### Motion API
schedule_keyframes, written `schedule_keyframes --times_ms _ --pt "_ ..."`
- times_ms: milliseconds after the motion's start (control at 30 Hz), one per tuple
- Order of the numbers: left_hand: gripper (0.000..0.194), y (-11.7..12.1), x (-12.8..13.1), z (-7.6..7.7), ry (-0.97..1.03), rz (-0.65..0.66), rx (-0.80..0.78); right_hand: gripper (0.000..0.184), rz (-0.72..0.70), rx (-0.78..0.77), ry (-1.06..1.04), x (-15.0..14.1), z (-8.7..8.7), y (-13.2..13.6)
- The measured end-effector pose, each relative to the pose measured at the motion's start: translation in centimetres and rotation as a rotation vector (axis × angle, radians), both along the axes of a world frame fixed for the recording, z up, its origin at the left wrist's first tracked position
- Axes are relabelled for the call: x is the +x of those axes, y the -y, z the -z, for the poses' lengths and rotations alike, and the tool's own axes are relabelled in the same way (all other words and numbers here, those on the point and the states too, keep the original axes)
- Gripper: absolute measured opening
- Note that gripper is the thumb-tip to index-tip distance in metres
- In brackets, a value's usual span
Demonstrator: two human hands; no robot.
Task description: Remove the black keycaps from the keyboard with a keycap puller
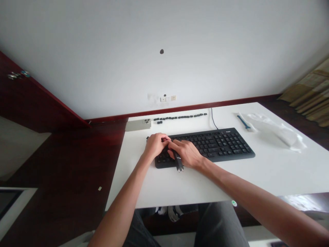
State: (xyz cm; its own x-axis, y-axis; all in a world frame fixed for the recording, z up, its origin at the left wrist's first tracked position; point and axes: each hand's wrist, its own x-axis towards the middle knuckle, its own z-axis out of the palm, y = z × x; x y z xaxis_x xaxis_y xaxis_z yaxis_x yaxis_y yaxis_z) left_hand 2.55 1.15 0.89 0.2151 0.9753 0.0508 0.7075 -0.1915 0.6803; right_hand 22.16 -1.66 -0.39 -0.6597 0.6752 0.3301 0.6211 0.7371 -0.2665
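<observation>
A black keyboard (218, 145) lies on the white table, its left part covered by both hands. My left hand (155, 143) is over the keyboard's upper left area, with thumb and fingers pinched together. What is in that pinch, if anything, is hidden. My right hand (187, 152) rests on the keys beside it, its fingertips meeting the left ones. Closed in the right hand is a slim black tool (178, 161) with metal-looking ends pointing toward me; its other end is covered. Behind the keyboard several loose black keycaps (174, 118) form a row.
A phone (138, 125) lies at the table's back left. To the keyboard's right are a blue-handled brush (244, 122) and crumpled clear plastic (279, 132). The keyboard cable (214, 118) runs toward the back edge. The white table's (195, 192) front edge is above my legs.
</observation>
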Motion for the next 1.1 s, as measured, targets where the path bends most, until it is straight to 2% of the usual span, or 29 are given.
schedule_keyframes --times_ms 233,933,1100 --pt "0.01 0.13 0.19 0.49 0.033 -0.024 0.007 0.013 -0.071 -0.014 -0.021 0.22 0.83 -0.36" --pt "0.011 0.41 0.59 -0.34 0.025 -0.074 -0.033 0.015 -0.132 -0.088 -0.034 0.58 0.55 -0.39" --pt "0.012 0.48 0.58 -0.01 0.132 0.002 -0.095 0.016 -0.193 -0.087 -0.083 0.66 0.49 0.0"
